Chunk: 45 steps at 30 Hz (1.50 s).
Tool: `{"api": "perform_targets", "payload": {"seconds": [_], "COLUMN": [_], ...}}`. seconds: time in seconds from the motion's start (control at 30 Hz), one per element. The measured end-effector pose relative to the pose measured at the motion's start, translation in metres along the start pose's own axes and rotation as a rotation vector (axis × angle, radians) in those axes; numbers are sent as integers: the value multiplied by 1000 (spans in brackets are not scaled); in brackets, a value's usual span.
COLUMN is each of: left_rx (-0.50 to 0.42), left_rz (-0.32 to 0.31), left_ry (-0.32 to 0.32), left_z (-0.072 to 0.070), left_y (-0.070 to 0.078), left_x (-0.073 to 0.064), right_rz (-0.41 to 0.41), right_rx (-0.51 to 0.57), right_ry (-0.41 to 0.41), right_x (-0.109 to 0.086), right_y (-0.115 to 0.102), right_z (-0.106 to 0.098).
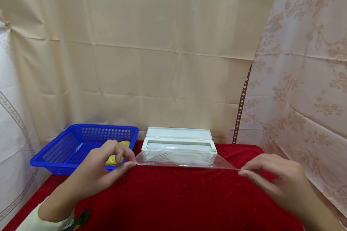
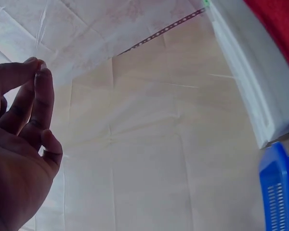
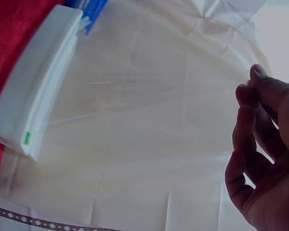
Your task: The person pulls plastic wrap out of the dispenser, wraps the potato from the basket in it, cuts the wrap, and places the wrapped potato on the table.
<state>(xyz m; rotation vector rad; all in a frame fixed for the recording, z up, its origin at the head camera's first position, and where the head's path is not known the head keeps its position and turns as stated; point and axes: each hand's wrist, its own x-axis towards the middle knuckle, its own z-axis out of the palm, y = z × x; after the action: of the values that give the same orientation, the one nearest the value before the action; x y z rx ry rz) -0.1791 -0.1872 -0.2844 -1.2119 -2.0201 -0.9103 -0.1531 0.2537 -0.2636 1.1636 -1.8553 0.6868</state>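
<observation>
A sheet of clear plastic wrap (image 1: 188,158) stretches out from a white dispenser box (image 1: 179,146) whose lid (image 1: 179,132) is raised at the back. My left hand (image 1: 101,168) pinches one front corner of the wrap between thumb and index finger. The opposite corner is pinched by my right hand (image 1: 280,179). Between them the front edge runs nearly straight, with fine creases fanning toward the box. In the left wrist view the left hand (image 2: 24,125) shows thumb and fingertip together; the right hand (image 3: 265,139) looks alike in the right wrist view.
A blue plastic basket (image 1: 55,160) stands to the left of the box, holding yellow items (image 1: 111,159) partly hidden behind my left hand. Red cloth (image 1: 185,199) covers the table. Beige curtain (image 1: 138,70) hangs behind, and a floral curtain (image 1: 315,89) on the right.
</observation>
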Motion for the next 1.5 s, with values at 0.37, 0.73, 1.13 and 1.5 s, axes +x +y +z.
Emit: {"api": "perform_targets", "payload": {"seconds": [0.37,0.73,1.13,1.5], "left_rx": [-56,-92,-201,-106], "left_rz": [-25,-230,-510,-237], "left_ry": [-142,-394,-724,-721], "left_z": [20,42,74,90], "left_y": [9,1,-22,-37], "left_x": [-50,-90,-104,-108], "right_rz": [132,371,607,628], "right_rx": [73,352,476,420], "right_ry": [-236,-536,-764,-855], "right_x": [-66,-112,-137,-137], "right_y": [-5,-3,10,21], "right_z": [10,35,61,73]}}
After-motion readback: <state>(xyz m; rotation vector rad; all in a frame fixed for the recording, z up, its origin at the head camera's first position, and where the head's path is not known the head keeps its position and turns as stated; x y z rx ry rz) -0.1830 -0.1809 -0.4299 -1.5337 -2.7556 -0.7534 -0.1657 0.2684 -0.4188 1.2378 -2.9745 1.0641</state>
